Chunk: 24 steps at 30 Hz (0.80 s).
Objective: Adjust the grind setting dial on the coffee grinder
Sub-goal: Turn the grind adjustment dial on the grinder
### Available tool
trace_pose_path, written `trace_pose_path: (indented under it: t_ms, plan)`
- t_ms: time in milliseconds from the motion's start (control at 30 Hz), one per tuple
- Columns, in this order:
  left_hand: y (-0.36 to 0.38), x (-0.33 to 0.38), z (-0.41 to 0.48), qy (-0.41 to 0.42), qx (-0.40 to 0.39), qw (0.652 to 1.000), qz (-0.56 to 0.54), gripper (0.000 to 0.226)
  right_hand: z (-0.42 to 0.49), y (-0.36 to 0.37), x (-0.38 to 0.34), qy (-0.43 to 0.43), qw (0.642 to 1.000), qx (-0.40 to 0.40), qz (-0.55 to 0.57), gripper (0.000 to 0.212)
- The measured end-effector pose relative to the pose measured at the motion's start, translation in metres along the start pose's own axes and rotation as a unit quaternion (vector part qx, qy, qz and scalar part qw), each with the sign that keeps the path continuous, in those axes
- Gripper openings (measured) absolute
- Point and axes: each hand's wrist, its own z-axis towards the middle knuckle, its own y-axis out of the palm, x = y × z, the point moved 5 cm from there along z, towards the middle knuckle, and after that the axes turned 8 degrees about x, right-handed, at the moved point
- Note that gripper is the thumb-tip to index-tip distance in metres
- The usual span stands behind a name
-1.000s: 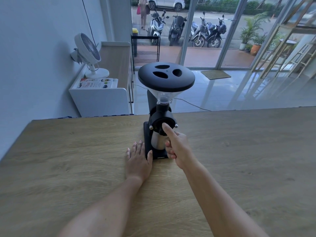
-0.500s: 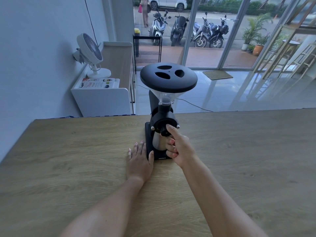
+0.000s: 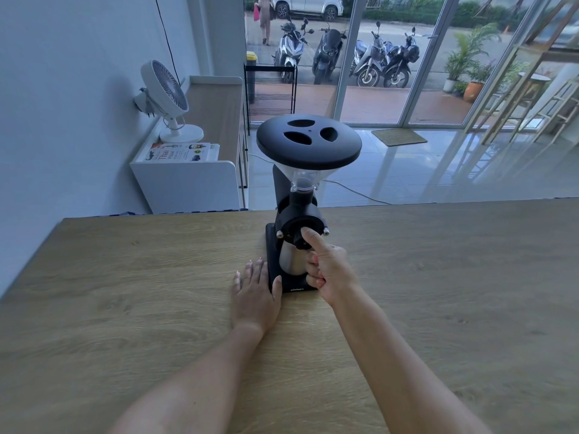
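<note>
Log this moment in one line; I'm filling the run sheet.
right hand thumb on dial | left hand flat beside grinder base

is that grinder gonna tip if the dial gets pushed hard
Possibly: the coffee grinder looks top-heavy, with a wide black lid above a narrow base. The left hand lies flat against that base, which likely steadies it. The right hand pushes the dial up high.

A booklet [image 3: 183, 151] lying flat on the white cabinet [image 3: 188, 180] shows the large word "Thai" (its smaller lines are too blurred to read). Small pale lettering on the front edge of the coffee grinder [image 3: 297, 214] base is illegible.
</note>
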Motion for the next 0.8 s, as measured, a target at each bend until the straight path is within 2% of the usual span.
trace_pose_path:
  t_ms: [567, 800]
  plan:
    - [0.0001, -0.0001, 0.0006, -0.005, 0.005, 1.000, -0.002, 0.066, -0.0016, 0.0011, -0.0012, -0.022, 0.999, 0.033, -0.021, 0.035]
    - [0.0001, 0.0001, 0.0006, -0.003, 0.006, 1.000, 0.000, 0.066, -0.0039, 0.0009, 0.0044, -0.001, 0.999, -0.013, -0.030, 0.039]
